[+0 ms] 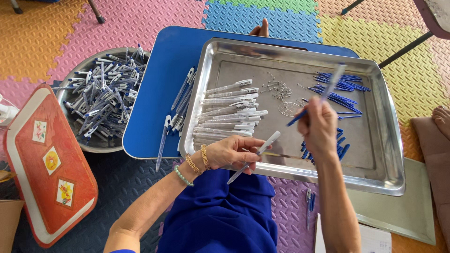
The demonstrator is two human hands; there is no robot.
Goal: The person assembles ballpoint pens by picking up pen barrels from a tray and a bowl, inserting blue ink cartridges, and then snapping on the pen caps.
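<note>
Two hands work over a steel tray point(375, 180) on a blue tabletop point(154, 112). The left hand point(232, 152) pinches a clear pen barrel point(255, 154) at the tray's near edge. The right hand point(318, 131) grips a blue refill point(316, 100), raised and tilted. Clear barrels point(229, 112) lie stacked on the tray's left side, blue refills point(340, 86) by its far right corner, and small springs point(279, 89) lie between them.

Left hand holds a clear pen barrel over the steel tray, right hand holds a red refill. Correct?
Not quite. The head view shows the refill in the right hand is blue, not red. The rest holds: the left hand holds a clear pen barrel over the steel tray.
</note>
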